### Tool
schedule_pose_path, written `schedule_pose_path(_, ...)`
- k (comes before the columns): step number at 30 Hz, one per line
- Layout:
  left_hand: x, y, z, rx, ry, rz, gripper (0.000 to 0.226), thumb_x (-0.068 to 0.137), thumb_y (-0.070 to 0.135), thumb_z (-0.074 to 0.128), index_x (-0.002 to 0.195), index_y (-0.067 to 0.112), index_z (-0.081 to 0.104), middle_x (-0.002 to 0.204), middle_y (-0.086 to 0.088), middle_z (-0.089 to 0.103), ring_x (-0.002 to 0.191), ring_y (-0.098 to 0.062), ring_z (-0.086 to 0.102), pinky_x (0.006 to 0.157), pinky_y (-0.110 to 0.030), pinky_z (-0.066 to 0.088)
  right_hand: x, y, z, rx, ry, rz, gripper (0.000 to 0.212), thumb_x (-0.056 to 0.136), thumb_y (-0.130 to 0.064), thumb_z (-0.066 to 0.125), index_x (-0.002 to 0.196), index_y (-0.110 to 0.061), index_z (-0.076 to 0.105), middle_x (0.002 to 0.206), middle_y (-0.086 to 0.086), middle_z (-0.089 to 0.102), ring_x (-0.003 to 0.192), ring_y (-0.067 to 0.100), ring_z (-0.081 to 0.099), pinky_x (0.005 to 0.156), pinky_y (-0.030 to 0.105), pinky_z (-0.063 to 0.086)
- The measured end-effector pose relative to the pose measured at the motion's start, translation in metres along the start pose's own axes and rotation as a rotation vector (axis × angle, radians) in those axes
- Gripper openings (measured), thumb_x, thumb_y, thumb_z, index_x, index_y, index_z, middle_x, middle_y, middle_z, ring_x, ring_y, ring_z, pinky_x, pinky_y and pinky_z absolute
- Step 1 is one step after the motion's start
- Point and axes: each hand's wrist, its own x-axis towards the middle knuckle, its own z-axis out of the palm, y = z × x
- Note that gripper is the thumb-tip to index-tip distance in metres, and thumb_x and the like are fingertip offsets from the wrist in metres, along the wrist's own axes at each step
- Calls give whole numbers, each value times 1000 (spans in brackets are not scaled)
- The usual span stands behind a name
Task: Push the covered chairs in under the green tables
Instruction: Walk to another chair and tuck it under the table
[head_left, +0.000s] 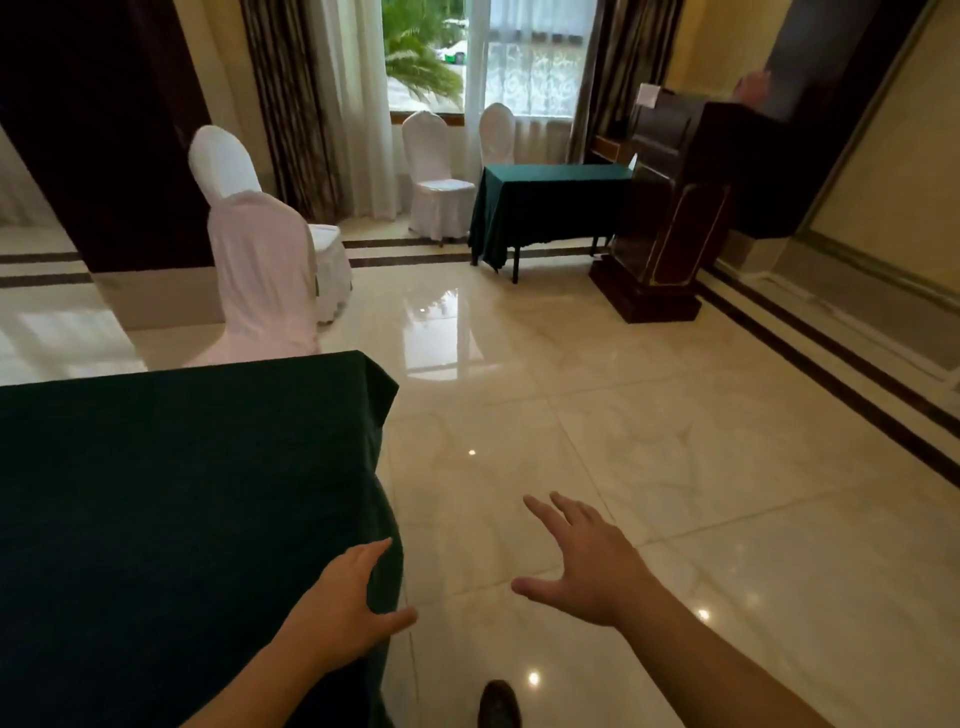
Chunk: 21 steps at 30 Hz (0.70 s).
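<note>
Both hands were open and empty; the nearest covered chair (262, 275) stood ahead-left beyond the green table (182, 493); the left hand (345, 610) was nearer than the right hand (584, 564).

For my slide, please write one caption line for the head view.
Both open hands, left and right, beside the near green table; white covered chairs stand ahead.

near table (156, 493) front-L | chair (260, 280) behind it; far table (550, 202) ctr-back, chair (434, 176) to its L
</note>
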Motion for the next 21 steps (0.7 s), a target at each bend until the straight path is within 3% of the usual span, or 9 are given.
schedule_pose_path(3,75,16,-1,-31,68,-20,120,51,85,67,151,33,24,154,7,32,136,-11,33,111,-41,35,62,43,-24,-32,6,-11,108,69,-93,45,155,-50,-4,168,-3,8,150,24,14,118,47,25)
schedule_pose_path(7,191,49,-17,-55,178,-90,114,62,75,73,152,28,23,155,1,30,138,-17,30,111,-43,33,167,106,-78,-78,-14,-17,106,72,-90,49,156,-48,-1,167,-2,12,149,23,16,116,46,29)
schedule_pose_path(12,324,103,-71,-20,303,-83,109,66,73,72,152,26,25,155,-1,32,139,-20,29,111,-43,33,301,161,-147,-76,10,-52,105,72,-89,49,156,-48,0,167,-2,14,148,22,18,113,45,31)
schedule_pose_path(21,565,150,-155,75,444,-117,107,65,78,68,151,31,25,154,0,32,137,-21,32,110,-45,36,564,228,-202,-21,15,-242,103,72,-88,52,155,-49,4,166,-2,20,147,23,24,110,47,35)
